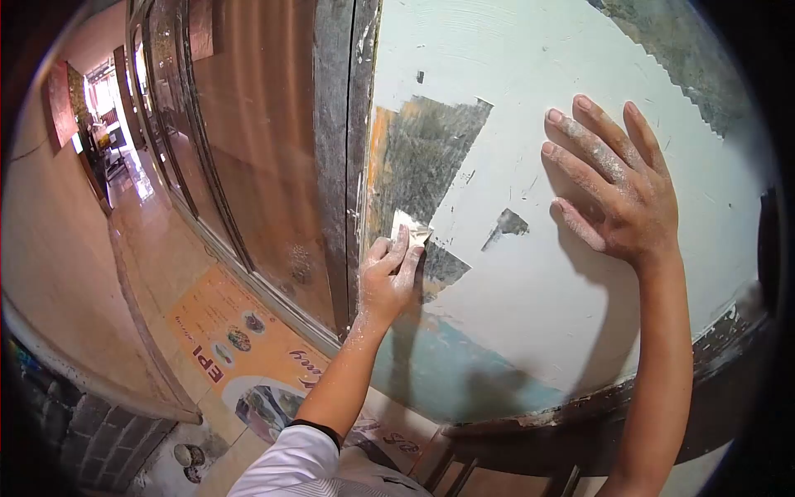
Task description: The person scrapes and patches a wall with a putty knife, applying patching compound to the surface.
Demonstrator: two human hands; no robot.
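Note:
My left hand is closed on a small flat putty scraper, its face smeared white. The scraper is against the wall, at the lower edge of a bare grey patch beside the door frame. My right hand lies open on the white-coated wall, fingers spread and palm turned to the surface. White powder coats the fingers of both hands. Between the hands is a smaller grey patch in the white coat.
A dark wooden frame and brown sliding panels run along the left. On the floor lies an orange printed banner. Grey blocks stand at lower left. Pale blue paint shows low on the wall.

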